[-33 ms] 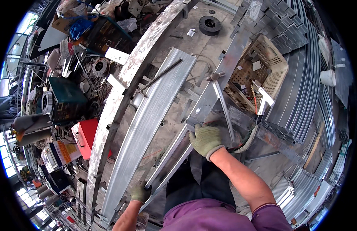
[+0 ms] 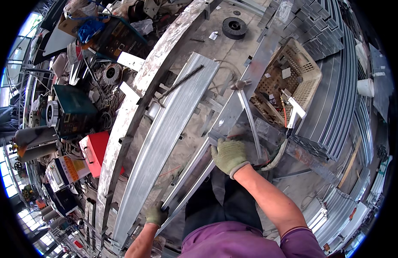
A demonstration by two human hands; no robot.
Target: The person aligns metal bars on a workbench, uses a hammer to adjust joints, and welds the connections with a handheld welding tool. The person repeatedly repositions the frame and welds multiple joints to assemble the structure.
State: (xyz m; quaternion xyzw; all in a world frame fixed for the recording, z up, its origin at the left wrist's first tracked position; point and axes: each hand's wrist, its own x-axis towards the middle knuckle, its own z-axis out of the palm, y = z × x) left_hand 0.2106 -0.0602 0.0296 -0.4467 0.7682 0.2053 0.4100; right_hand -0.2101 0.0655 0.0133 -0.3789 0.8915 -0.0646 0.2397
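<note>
My left hand [image 2: 156, 214], in a greenish work glove, is closed round the near end of a narrow metal channel [image 2: 191, 180]. At the channel's far end my right hand [image 2: 230, 155], gloved alike, grips its edge, fingers partly hidden. This end meets a flat steel beam [image 2: 228, 112]. A hammer [image 2: 249, 114] rests with its head on that beam, its light handle reaching down beside my right hand. Left of the channel lies a wide grooved metal profile [image 2: 164, 137], with a thin dark rod [image 2: 182, 84] across it.
A long pale beam [image 2: 134, 96] curves along the left, with a red box [image 2: 98, 150] and machines beyond. At right, a plastic crate [image 2: 308, 64] holds a torch-like tool [image 2: 295, 107] beside stacked metal profiles [image 2: 336, 99]. A black spool [image 2: 234, 28] lies on the floor ahead.
</note>
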